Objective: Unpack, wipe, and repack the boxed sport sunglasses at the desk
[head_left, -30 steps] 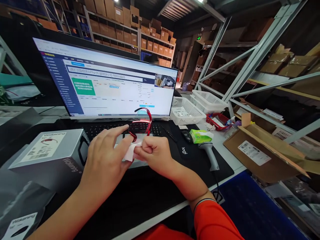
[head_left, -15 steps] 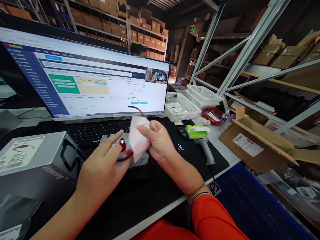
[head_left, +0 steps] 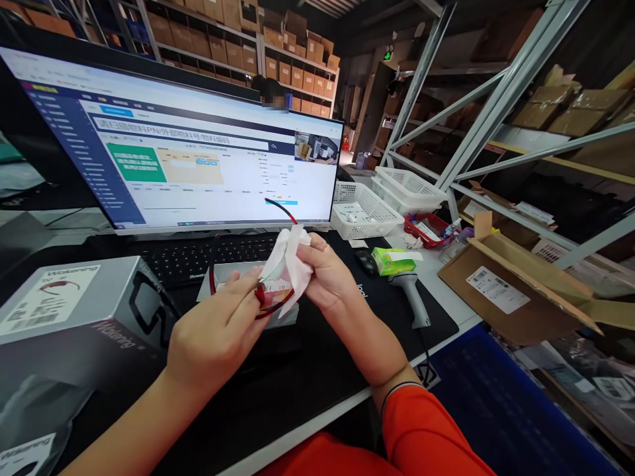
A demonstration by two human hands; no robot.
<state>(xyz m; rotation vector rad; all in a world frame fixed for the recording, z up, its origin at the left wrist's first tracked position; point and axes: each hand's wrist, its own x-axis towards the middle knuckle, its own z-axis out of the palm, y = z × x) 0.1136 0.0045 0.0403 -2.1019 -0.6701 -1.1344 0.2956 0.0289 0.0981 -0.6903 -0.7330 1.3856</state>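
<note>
Red glasses (head_left: pixel 272 303) are held at frame centre, just in front of the keyboard (head_left: pixel 198 254), pinched at the rim by the left hand (head_left: pixel 218 337). A cloth (head_left: pixel 290 264) is clasped in the right hand (head_left: pixel 325 277) and laid against the lens. Judged best: light strokes, with the rim alone gripped and bare fingertips held off the lens.

Dim warehouse, metal shelving (head_left: pixel 476 112) with cardboard boxes (head_left: pixel 278 66).
</note>
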